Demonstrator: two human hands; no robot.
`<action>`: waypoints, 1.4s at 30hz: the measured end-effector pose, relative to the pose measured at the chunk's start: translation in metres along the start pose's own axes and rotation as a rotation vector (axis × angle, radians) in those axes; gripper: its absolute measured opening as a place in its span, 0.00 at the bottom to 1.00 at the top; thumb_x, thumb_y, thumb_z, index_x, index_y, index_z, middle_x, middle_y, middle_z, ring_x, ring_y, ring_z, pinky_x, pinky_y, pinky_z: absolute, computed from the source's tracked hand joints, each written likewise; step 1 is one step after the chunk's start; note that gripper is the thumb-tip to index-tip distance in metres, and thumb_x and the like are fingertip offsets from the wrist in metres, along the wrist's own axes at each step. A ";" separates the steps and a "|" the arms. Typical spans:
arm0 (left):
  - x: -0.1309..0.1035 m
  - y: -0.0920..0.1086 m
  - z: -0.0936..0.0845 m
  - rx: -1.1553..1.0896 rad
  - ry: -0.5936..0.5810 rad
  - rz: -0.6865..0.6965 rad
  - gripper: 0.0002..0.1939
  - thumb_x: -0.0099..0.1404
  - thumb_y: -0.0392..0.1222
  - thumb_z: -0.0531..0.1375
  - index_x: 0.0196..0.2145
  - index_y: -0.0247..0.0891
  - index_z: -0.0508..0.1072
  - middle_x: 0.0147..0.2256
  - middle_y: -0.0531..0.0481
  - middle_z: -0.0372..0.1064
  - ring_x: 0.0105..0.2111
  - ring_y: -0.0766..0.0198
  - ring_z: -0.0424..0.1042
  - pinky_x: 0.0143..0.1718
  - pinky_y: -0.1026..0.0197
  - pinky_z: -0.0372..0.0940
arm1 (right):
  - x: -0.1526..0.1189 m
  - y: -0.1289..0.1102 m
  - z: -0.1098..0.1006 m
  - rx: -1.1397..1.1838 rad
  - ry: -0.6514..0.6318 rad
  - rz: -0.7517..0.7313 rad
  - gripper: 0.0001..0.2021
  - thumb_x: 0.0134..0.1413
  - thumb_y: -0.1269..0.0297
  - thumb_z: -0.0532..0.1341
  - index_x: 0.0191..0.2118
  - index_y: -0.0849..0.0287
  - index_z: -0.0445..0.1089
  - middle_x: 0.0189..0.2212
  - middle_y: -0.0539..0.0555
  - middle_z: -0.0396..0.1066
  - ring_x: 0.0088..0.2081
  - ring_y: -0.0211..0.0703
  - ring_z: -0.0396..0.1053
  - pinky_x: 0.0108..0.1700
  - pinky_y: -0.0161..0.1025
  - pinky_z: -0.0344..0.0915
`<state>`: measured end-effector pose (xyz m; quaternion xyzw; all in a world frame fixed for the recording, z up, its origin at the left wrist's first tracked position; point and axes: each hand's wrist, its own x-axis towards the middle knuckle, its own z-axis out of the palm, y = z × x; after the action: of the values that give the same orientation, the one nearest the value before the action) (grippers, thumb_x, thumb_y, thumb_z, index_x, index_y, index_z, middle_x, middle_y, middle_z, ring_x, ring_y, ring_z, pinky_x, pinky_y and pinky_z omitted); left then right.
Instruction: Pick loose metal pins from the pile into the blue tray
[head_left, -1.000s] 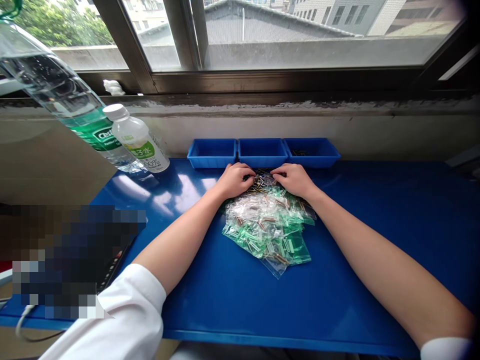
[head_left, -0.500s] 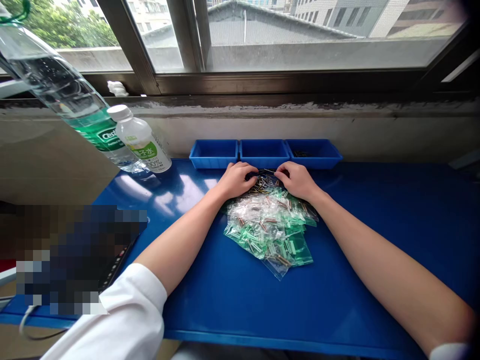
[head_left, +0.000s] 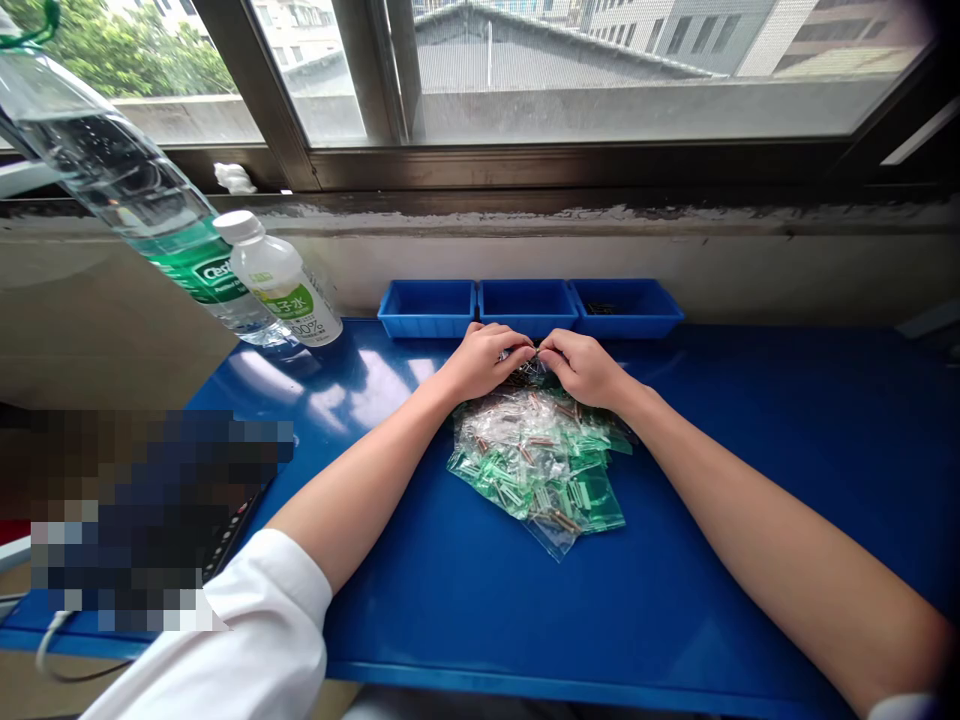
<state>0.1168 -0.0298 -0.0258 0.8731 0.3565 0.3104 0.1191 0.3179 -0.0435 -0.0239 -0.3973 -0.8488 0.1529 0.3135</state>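
Left hand [head_left: 491, 358] and right hand [head_left: 581, 368] meet fingertip to fingertip over the desk [head_left: 420, 600]. Fingers narrow on both, thumb against index or close to it. Maybe a sliver of something between the tips; from where I stand I can't tell if they're holding it.

Key relation: the loose metal pieces [head_left: 523, 378] lie right under the fingers, on the person's side of them, in the gap between the hands. Thin, long pieces, pointing every which way, so no single long axis. Left hand looks a touch nearer, its thumb reaching over the pile; right hand sits just beside it.

Next out, toward the person: a heap of clear and green bags [head_left: 517, 450], touching the loose pile, brownish rods showing through the plastic. Beyond the fingers, the blue bins [head_left: 427, 326] stand in a row by the wall.

Count: two hands, three bins, two bottles (large water bottle [head_left: 112, 185], small white-capped bottle [head_left: 281, 280]) at the person's left, well apart from the heap. Dark bits [head_left: 600, 308] in the rightmost bin, number unclear. Bags overlap, loose pieces tangle: neither countable. One pixelated dark object [head_left: 161, 520] at the left edge.
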 end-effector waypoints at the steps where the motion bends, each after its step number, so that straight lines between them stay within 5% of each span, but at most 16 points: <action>1: 0.001 0.001 0.000 -0.022 0.019 0.003 0.14 0.69 0.47 0.52 0.40 0.40 0.76 0.38 0.49 0.76 0.41 0.63 0.72 0.46 0.58 0.55 | 0.000 0.000 0.000 0.003 -0.003 -0.017 0.09 0.61 0.63 0.52 0.31 0.58 0.64 0.28 0.54 0.67 0.30 0.41 0.64 0.33 0.38 0.60; 5: 0.003 0.006 0.002 -0.200 0.087 -0.002 0.11 0.66 0.43 0.56 0.36 0.38 0.77 0.35 0.49 0.76 0.37 0.64 0.73 0.42 0.62 0.61 | 0.000 -0.001 0.001 -0.009 -0.001 -0.062 0.10 0.61 0.64 0.54 0.31 0.59 0.67 0.29 0.54 0.68 0.30 0.42 0.66 0.34 0.38 0.61; 11: 0.002 0.005 0.003 -0.429 0.236 -0.218 0.11 0.68 0.42 0.52 0.37 0.35 0.72 0.32 0.49 0.76 0.32 0.67 0.74 0.35 0.66 0.66 | -0.001 -0.007 -0.002 -0.017 0.120 -0.014 0.07 0.56 0.63 0.59 0.31 0.59 0.71 0.28 0.53 0.71 0.29 0.40 0.67 0.32 0.37 0.62; 18: 0.001 0.000 0.006 -0.169 0.106 0.038 0.09 0.65 0.42 0.57 0.38 0.38 0.76 0.33 0.48 0.75 0.32 0.66 0.72 0.35 0.66 0.64 | 0.000 -0.012 -0.004 0.019 0.213 0.005 0.08 0.57 0.61 0.59 0.34 0.59 0.72 0.29 0.52 0.73 0.27 0.39 0.66 0.30 0.37 0.62; 25: 0.000 -0.004 0.006 -0.149 0.084 -0.031 0.10 0.61 0.43 0.63 0.41 0.40 0.75 0.33 0.52 0.76 0.33 0.66 0.74 0.37 0.65 0.67 | 0.000 -0.006 -0.003 -0.023 0.196 -0.003 0.07 0.56 0.63 0.59 0.32 0.58 0.73 0.28 0.53 0.74 0.27 0.40 0.68 0.29 0.36 0.62; 32: -0.001 -0.009 0.002 -0.017 0.002 -0.095 0.12 0.62 0.41 0.57 0.42 0.38 0.76 0.42 0.47 0.75 0.43 0.59 0.73 0.48 0.58 0.66 | -0.001 0.017 -0.015 -0.184 0.561 0.357 0.09 0.52 0.61 0.60 0.28 0.59 0.73 0.24 0.55 0.73 0.26 0.44 0.70 0.31 0.40 0.65; 36: -0.001 -0.012 0.004 0.073 -0.126 -0.133 0.15 0.63 0.42 0.54 0.43 0.38 0.77 0.44 0.45 0.74 0.45 0.55 0.71 0.50 0.55 0.65 | -0.003 0.033 -0.022 -0.246 0.613 0.495 0.07 0.49 0.62 0.60 0.27 0.59 0.73 0.25 0.56 0.74 0.28 0.48 0.71 0.35 0.42 0.66; 42: 0.000 -0.013 0.003 0.089 -0.165 -0.124 0.16 0.64 0.42 0.52 0.42 0.39 0.78 0.44 0.45 0.73 0.46 0.55 0.70 0.50 0.54 0.64 | -0.004 0.042 -0.027 -0.276 0.665 0.572 0.07 0.49 0.63 0.60 0.27 0.59 0.71 0.25 0.57 0.72 0.30 0.49 0.71 0.38 0.44 0.66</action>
<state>0.1120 -0.0204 -0.0339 0.8763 0.4124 0.2135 0.1282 0.3617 -0.0198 -0.0263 -0.6811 -0.5708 -0.0169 0.4582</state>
